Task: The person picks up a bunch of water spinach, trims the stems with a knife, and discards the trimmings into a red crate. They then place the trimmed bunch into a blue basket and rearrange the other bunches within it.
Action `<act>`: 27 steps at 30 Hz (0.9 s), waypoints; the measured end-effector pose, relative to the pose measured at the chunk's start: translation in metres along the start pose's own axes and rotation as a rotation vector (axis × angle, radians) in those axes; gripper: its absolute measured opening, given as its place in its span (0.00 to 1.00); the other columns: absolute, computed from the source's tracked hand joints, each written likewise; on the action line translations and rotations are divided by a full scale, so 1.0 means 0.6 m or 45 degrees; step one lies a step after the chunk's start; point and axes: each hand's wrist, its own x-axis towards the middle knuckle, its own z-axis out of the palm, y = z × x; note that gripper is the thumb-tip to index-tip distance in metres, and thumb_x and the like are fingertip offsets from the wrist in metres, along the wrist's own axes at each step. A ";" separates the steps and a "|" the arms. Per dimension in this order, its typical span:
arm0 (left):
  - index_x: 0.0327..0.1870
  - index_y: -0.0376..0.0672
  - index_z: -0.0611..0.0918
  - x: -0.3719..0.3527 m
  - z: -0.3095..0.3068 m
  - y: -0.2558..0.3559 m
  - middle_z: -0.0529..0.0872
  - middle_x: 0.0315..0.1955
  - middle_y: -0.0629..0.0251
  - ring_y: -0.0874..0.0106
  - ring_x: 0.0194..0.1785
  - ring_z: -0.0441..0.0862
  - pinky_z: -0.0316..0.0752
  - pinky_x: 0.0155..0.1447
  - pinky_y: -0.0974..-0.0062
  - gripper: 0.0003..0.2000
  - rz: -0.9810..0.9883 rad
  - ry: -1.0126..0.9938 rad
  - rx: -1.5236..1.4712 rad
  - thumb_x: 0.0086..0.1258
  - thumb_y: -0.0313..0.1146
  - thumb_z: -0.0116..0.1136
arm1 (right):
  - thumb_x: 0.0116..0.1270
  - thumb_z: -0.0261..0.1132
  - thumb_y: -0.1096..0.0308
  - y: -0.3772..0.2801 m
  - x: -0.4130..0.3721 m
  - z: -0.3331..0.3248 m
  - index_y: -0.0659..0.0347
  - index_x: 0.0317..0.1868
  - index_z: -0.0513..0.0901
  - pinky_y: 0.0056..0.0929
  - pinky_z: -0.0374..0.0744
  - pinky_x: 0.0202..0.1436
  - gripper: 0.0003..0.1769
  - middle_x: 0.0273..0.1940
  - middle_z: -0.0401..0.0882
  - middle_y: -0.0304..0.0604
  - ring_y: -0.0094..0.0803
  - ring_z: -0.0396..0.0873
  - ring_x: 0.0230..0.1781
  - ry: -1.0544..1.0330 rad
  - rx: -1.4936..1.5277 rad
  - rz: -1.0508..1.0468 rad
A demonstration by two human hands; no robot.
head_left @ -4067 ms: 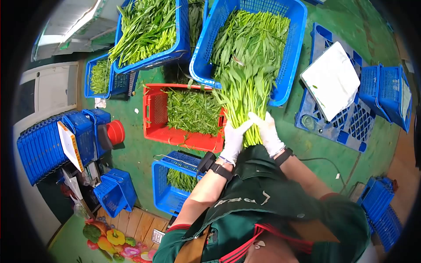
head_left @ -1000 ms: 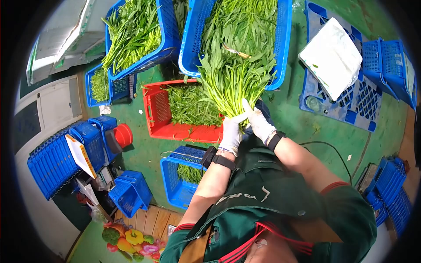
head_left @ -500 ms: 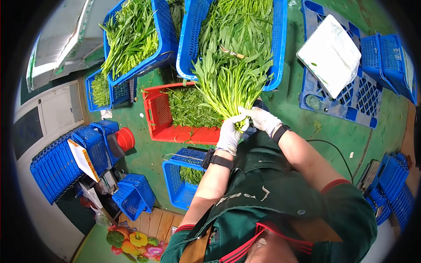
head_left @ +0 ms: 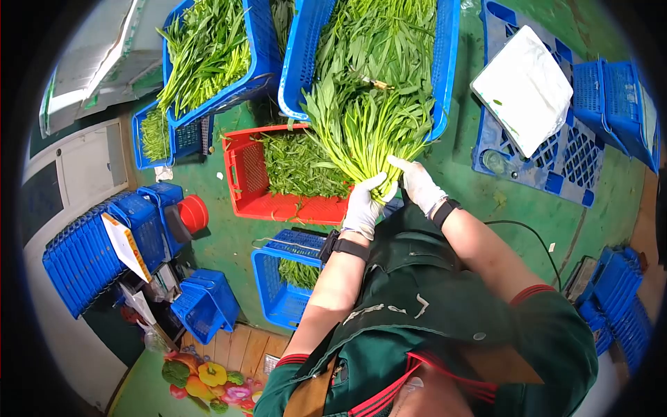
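Observation:
My left hand (head_left: 364, 208), in a white glove, is closed around the lower stems of a bunch of water spinach (head_left: 372, 142). Its leaves fan out away from me over the near edge of a large blue crate (head_left: 292, 87) full of the same greens. My right hand (head_left: 421, 186), also gloved, is at the right side of the stems with its fingers stretched toward them; its underside is hidden. Left of the bunch sits a red crate (head_left: 285, 206) with loose cut greens (head_left: 299, 165) inside.
Another blue crate of greens (head_left: 208, 59) stands at upper left, with a smaller crate (head_left: 149, 163) below it. Near my left forearm is a blue basket (head_left: 267, 288) holding some greens. A blue pallet (head_left: 517, 170) carries a white slab (head_left: 524, 90). Stacked blue crates (head_left: 90, 250) line the left.
My right hand has moved slightly right, away from the stems, and its fingers have loosened. My left hand keeps its hold on the bunch. The view has shifted slightly.

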 end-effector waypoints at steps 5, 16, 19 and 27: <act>0.45 0.34 0.78 0.025 -0.033 0.010 0.83 0.36 0.58 0.66 0.34 0.81 0.81 0.34 0.71 0.10 -0.076 -0.092 -0.017 0.62 0.20 0.56 | 0.62 0.57 0.39 -0.100 -0.042 0.029 0.59 0.22 0.81 0.34 0.75 0.27 0.30 0.15 0.77 0.40 0.34 0.78 0.17 0.009 -1.892 0.159; 0.43 0.33 0.77 0.007 -0.023 0.013 0.82 0.37 0.56 0.63 0.37 0.81 0.81 0.36 0.68 0.08 -0.121 -0.113 -0.131 0.62 0.20 0.57 | 0.59 0.63 0.60 -0.121 -0.004 0.052 0.52 0.49 0.79 0.35 0.76 0.49 0.17 0.44 0.81 0.46 0.41 0.78 0.46 0.076 -1.910 -0.628; 0.43 0.33 0.77 0.004 -0.014 0.014 0.82 0.37 0.56 0.63 0.37 0.81 0.81 0.37 0.67 0.09 -0.107 -0.131 -0.134 0.62 0.20 0.57 | 0.58 0.64 0.61 -0.128 -0.003 0.056 0.54 0.49 0.79 0.36 0.76 0.48 0.18 0.43 0.81 0.47 0.42 0.79 0.44 0.116 -1.917 -0.518; 0.45 0.35 0.79 -0.006 -0.003 0.014 0.84 0.39 0.59 0.67 0.37 0.82 0.80 0.35 0.70 0.11 -0.064 -0.152 -0.080 0.60 0.20 0.58 | 0.54 0.66 0.58 -0.147 0.030 0.044 0.56 0.52 0.80 0.40 0.76 0.49 0.24 0.41 0.81 0.54 0.48 0.79 0.43 -0.170 -1.999 -0.602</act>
